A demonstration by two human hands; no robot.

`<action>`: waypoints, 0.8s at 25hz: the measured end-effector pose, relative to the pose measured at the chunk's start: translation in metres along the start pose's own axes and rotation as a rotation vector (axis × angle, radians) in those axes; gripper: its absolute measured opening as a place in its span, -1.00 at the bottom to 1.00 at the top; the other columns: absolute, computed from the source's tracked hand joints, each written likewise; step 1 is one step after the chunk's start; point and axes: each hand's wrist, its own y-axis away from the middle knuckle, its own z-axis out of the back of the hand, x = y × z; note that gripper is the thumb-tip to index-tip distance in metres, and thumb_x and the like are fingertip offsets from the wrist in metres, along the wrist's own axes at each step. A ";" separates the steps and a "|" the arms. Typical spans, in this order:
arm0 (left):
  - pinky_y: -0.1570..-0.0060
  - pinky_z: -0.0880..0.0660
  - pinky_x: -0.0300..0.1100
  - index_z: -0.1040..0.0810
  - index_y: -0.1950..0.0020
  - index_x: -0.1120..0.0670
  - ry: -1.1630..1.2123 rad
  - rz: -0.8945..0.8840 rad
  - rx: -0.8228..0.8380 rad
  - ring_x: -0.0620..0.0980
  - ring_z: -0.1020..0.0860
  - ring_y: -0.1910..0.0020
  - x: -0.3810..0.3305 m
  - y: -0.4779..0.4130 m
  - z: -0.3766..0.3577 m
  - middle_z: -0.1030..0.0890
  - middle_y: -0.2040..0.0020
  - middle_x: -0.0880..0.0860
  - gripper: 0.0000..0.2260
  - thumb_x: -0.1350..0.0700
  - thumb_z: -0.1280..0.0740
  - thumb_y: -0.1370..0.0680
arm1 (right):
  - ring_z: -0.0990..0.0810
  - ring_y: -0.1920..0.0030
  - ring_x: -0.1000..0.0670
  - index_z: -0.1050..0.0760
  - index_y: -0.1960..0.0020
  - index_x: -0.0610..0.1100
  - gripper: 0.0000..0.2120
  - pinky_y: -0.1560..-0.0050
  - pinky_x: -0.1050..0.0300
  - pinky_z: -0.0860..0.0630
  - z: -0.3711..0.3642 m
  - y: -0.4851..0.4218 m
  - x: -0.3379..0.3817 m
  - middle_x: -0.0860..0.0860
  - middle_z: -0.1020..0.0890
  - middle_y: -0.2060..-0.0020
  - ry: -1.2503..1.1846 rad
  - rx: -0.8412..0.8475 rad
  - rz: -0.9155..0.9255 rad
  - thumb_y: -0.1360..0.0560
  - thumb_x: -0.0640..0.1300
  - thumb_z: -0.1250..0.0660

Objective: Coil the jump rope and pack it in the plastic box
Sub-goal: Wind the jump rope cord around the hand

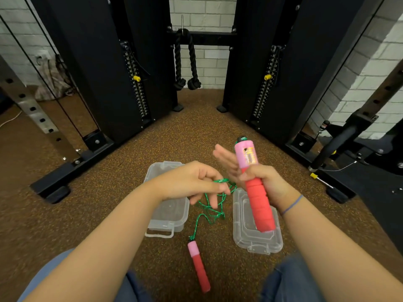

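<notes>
My right hand (265, 184) grips one pink-and-red jump rope handle (256, 192) upright, thumb across the red grip and fingers stretched out behind it. My left hand (192, 182) pinches the green rope (212, 207) just left of that handle. The rope hangs in loose tangled loops down to the second handle (198, 265), which lies on the floor between my knees. The clear plastic box (168, 212) sits open on the floor under my left hand. Its clear lid (245, 232) lies to the right, under the held handle.
I sit on brown speckled rubber flooring (192, 131). A black cable machine stands ahead with two weight-stack towers (113, 68) and a hanging black triceps rope (185, 62). Its base feet (54, 190) reach out left and right. A rack upright (32, 107) stands at far left.
</notes>
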 end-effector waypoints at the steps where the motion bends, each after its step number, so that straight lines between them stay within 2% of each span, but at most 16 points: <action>1: 0.50 -0.26 -0.28 -0.63 0.06 0.07 -0.026 -0.032 -0.027 -0.15 -0.35 0.60 -0.001 0.000 0.002 -0.63 0.42 -0.04 -0.86 0.09 -0.29 -0.56 | -0.48 -0.26 0.13 -0.39 -0.32 0.05 -0.21 -0.25 0.22 -0.33 -0.001 0.000 -0.005 0.15 -0.55 -0.25 0.067 -0.017 -0.039 -0.07 -0.13 -0.33; 2: 0.49 -0.27 -0.29 -0.63 0.10 0.07 -0.038 -0.059 -0.053 -0.16 -0.34 0.59 -0.002 -0.001 0.004 -0.58 0.46 -0.04 -0.85 0.09 -0.29 -0.56 | -0.51 -0.15 0.07 -0.43 -0.27 0.05 -0.27 -0.10 0.20 -0.37 -0.003 0.000 -0.010 0.15 -0.61 -0.15 0.121 -0.026 -0.077 -0.06 -0.12 -0.31; 3: 0.47 -0.29 -0.31 -0.62 0.13 0.08 -0.029 -0.085 -0.071 -0.17 -0.33 0.58 -0.004 0.000 0.006 -0.52 0.50 -0.03 -0.84 0.11 -0.27 -0.56 | -0.50 -0.04 -0.02 -0.50 -0.18 -0.02 -0.34 0.01 0.13 -0.38 -0.004 -0.002 -0.015 0.05 -0.66 -0.06 0.178 -0.037 -0.115 -0.05 -0.12 -0.32; 4: 0.44 -0.31 -0.35 -0.60 0.17 0.10 0.008 -0.113 -0.083 -0.18 -0.33 0.56 -0.005 0.000 0.007 -0.45 0.53 -0.05 -0.83 0.12 -0.26 -0.56 | -0.49 0.03 -0.11 -0.53 -0.09 -0.16 -0.40 0.03 0.04 -0.40 -0.006 -0.003 -0.018 -0.12 -0.67 -0.02 0.214 -0.044 -0.141 -0.04 -0.12 -0.33; 5: 0.41 -0.33 -0.38 -0.58 0.20 0.13 0.055 -0.143 -0.095 -0.19 -0.32 0.54 -0.006 0.001 0.009 -0.39 0.55 -0.08 -0.82 0.13 -0.25 -0.56 | -0.53 -0.02 -0.19 -0.49 -0.08 -0.28 -0.42 -0.05 -0.06 -0.41 -0.007 -0.004 -0.021 -0.26 -0.64 -0.04 0.221 -0.025 -0.151 -0.06 -0.16 -0.33; 6: 0.40 -0.32 -0.39 -0.56 0.22 0.14 0.082 -0.170 -0.118 -0.20 -0.31 0.53 -0.007 0.002 0.011 -0.35 0.57 -0.12 -0.81 0.12 -0.26 -0.55 | -0.57 -0.11 -0.24 -0.47 -0.10 -0.30 -0.44 -0.18 -0.14 -0.41 -0.009 -0.004 -0.022 -0.27 -0.64 -0.07 0.194 0.014 -0.146 -0.10 -0.23 -0.31; 7: 0.41 -0.28 -0.38 -0.55 0.25 0.14 0.083 -0.190 -0.151 -0.20 -0.29 0.53 -0.008 0.003 0.013 -0.33 0.58 -0.12 -0.79 0.10 -0.26 -0.55 | -0.60 -0.15 -0.21 -0.46 -0.13 -0.27 -0.46 -0.25 -0.10 -0.42 -0.010 -0.004 -0.021 -0.20 -0.66 -0.07 0.152 0.050 -0.131 -0.13 -0.30 -0.28; 9: 0.46 -0.19 -0.37 -0.53 0.28 0.10 0.068 -0.213 -0.226 -0.20 -0.23 0.53 -0.007 0.003 0.017 -0.30 0.59 -0.13 -0.78 0.05 -0.25 -0.53 | -0.63 -0.15 -0.13 -0.49 -0.17 -0.20 -0.44 -0.23 0.06 -0.50 -0.013 -0.003 -0.018 -0.12 -0.69 -0.06 0.033 0.168 -0.138 -0.16 -0.36 -0.28; 11: 0.48 -0.18 -0.38 -0.52 0.31 0.06 0.080 -0.214 -0.304 -0.21 -0.20 0.54 -0.006 0.002 0.020 -0.28 0.58 -0.14 -0.76 0.01 -0.24 -0.52 | -0.59 -0.21 -0.11 -0.53 -0.22 -0.19 -0.44 -0.31 0.06 -0.45 -0.020 -0.002 -0.016 -0.12 -0.66 -0.12 -0.072 0.337 -0.138 -0.21 -0.29 -0.41; 13: 0.48 -0.20 -0.37 -0.51 0.32 0.04 0.090 -0.212 -0.368 -0.22 -0.21 0.53 -0.006 -0.001 0.019 -0.31 0.57 -0.15 -0.73 -0.01 -0.24 -0.55 | -0.56 -0.26 -0.08 -0.48 -0.29 -0.20 -0.47 -0.38 0.03 -0.37 -0.028 -0.004 -0.020 -0.09 -0.64 -0.17 -0.151 0.420 -0.089 -0.33 -0.24 -0.43; 16: 0.42 -0.29 -0.35 -0.47 0.30 0.08 0.184 -0.182 -0.445 -0.22 -0.33 0.48 -0.004 -0.012 0.013 -0.43 0.48 -0.14 -0.74 0.10 -0.21 -0.59 | -0.50 -0.32 -0.08 -0.32 -0.41 -0.23 -0.39 -0.43 0.02 -0.30 -0.038 -0.008 -0.018 -0.11 -0.58 -0.26 -0.264 0.446 0.000 -0.39 -0.36 -0.36; 18: 0.45 -0.32 -0.40 -0.39 0.31 0.07 0.276 -0.152 -0.399 -0.25 -0.36 0.53 -0.006 -0.017 0.007 -0.45 0.52 -0.14 -0.70 0.18 -0.12 -0.63 | -0.46 -0.36 -0.10 -0.27 -0.44 -0.23 -0.33 -0.46 0.00 -0.26 -0.039 -0.009 -0.012 -0.15 -0.52 -0.31 -0.321 0.393 0.050 -0.36 -0.42 -0.35; 20: 0.49 -0.30 -0.54 -0.39 0.23 0.05 0.192 -0.095 -0.332 -0.30 -0.42 0.57 -0.004 -0.020 -0.002 -0.44 0.55 -0.23 -0.70 0.29 -0.03 -0.64 | -0.43 -0.38 -0.11 -0.25 -0.45 -0.21 -0.27 -0.46 -0.01 -0.22 -0.038 -0.010 -0.003 -0.17 -0.47 -0.35 -0.365 0.328 0.076 -0.32 -0.45 -0.36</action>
